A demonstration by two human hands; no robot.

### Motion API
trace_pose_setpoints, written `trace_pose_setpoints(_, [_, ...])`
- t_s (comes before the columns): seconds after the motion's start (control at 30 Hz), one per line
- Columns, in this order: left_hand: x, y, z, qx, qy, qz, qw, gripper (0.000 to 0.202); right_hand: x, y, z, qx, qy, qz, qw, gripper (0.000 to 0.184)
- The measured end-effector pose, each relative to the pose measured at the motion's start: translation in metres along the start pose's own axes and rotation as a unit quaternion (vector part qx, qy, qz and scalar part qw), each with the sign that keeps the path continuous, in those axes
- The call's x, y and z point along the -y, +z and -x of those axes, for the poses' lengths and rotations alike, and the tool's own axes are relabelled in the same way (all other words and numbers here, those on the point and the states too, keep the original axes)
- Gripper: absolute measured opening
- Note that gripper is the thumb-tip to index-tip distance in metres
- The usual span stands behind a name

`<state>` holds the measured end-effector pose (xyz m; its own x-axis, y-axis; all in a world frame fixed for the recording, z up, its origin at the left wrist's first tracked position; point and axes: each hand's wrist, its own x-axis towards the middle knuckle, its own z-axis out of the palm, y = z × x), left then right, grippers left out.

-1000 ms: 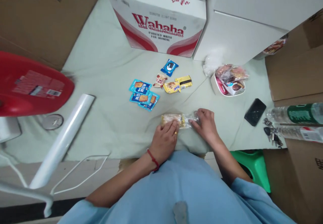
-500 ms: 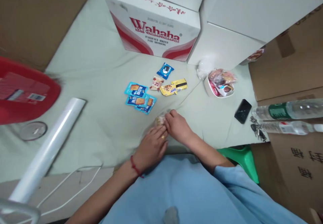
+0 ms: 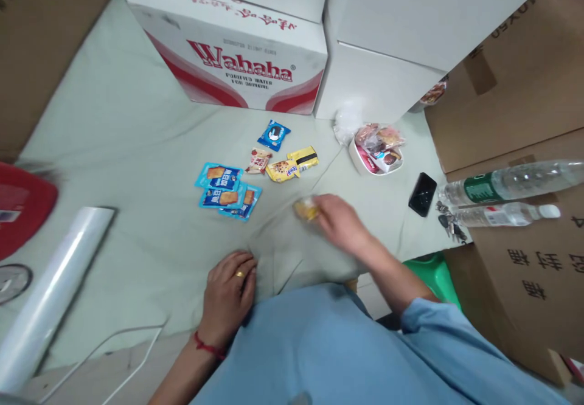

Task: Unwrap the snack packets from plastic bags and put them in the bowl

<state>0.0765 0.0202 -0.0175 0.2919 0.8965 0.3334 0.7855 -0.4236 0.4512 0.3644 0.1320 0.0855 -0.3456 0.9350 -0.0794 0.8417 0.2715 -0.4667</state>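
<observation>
My right hand is closed on a small yellowish snack packet, blurred by motion, just above the cloth-covered table. My left hand lies palm down on the cloth near the front edge, holding nothing, with a ring and a red wrist cord on it. Beyond the hands lie several blue snack packets in an overlapping pile. Farther back are a cream-and-red packet, a yellow biscuit packet, a yellow packet with a black strip, and a blue round-cookie packet.
A white bowl of wrapped snacks stands at the back right. Nearby are a black phone, keys and two plastic bottles. A Wahaha carton borders the back. A white roll and red container lie left.
My hands have come apart. The right one has moved right with the snack packet; the left has let go and dropped back to the cloth. The view has shifted right.
</observation>
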Motion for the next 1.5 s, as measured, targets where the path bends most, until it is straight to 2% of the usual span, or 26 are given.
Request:
trace_pose_setpoints(0.07, [0.000, 0.003, 0.002, -0.003, 0.003, -0.014, 1.000, 0.017, -0.041, -0.050, -0.005, -0.055, 0.035, -0.044, 0.997, 0.040])
trace_pose_setpoints(0.17, [0.002, 0.006, 0.004, -0.007, 0.011, -0.034, 0.999, 0.017, -0.094, -0.121, -0.026, -0.136, 0.073, 0.016, 0.988, 0.046])
trace_pose_setpoints(0.23, [0.002, 0.006, 0.003, -0.009, 0.013, -0.045, 0.999, 0.016, -0.117, -0.151, -0.047, -0.098, 0.114, 0.084, 0.985, 0.050])
trace_pose_setpoints(0.27, [0.002, 0.006, 0.002, -0.011, 0.015, -0.049, 0.999, 0.016, -0.124, -0.158, -0.059, -0.074, 0.125, 0.104, 0.984, 0.050])
trace_pose_setpoints(0.33, [0.000, 0.006, 0.001, -0.013, 0.019, -0.054, 0.998, 0.016, -0.132, -0.159, -0.083, -0.019, 0.130, 0.129, 0.983, 0.045])
trace_pose_setpoints(0.4, [-0.001, 0.005, 0.000, -0.014, 0.023, -0.058, 0.998, 0.016, -0.136, -0.147, -0.101, 0.004, 0.112, 0.144, 0.983, 0.041])
trace_pose_setpoints(0.5, [-0.001, 0.004, 0.000, -0.016, 0.019, -0.056, 0.998, 0.019, -0.144, -0.124, -0.112, -0.054, 0.099, 0.171, 0.979, 0.033])
trace_pose_setpoints(0.6, [-0.002, 0.004, 0.002, -0.022, 0.012, -0.048, 0.999, 0.020, -0.157, -0.112, -0.109, -0.132, 0.107, 0.183, 0.968, 0.024])
trace_pose_setpoints(0.7, [-0.002, 0.004, 0.002, -0.023, -0.001, -0.051, 0.998, 0.019, -0.171, -0.113, -0.109, -0.145, 0.116, 0.177, 0.967, 0.016])
trace_pose_setpoints(0.87, [-0.003, 0.005, 0.001, -0.013, -0.002, -0.057, 0.998, 0.018, -0.181, -0.121, -0.124, -0.105, 0.136, 0.182, 0.968, 0.015])
trace_pose_setpoints(1.03, [-0.002, 0.005, 0.002, -0.017, -0.010, -0.055, 0.998, 0.019, -0.178, -0.118, -0.119, -0.024, 0.061, 0.209, 0.976, 0.030])
trace_pose_setpoints(1.2, [-0.002, 0.005, 0.003, -0.016, 0.004, -0.048, 0.999, 0.019, -0.186, -0.127, -0.105, -0.022, 0.031, 0.262, 0.964, 0.035])
trace_pose_setpoints(1.33, [-0.004, 0.003, 0.001, -0.013, 0.003, -0.062, 0.998, 0.018, -0.191, -0.118, -0.105, 0.018, -0.035, 0.238, 0.970, 0.034])
trace_pose_setpoints(1.43, [-0.005, 0.003, 0.001, -0.019, 0.009, -0.059, 0.998, 0.019, -0.186, -0.110, -0.103, 0.004, -0.037, 0.271, 0.962, 0.034])
trace_pose_setpoints(1.5, [-0.006, 0.004, 0.001, -0.029, 0.010, -0.058, 0.998, 0.019, -0.180, -0.111, -0.102, -0.009, -0.028, 0.318, 0.948, 0.033])
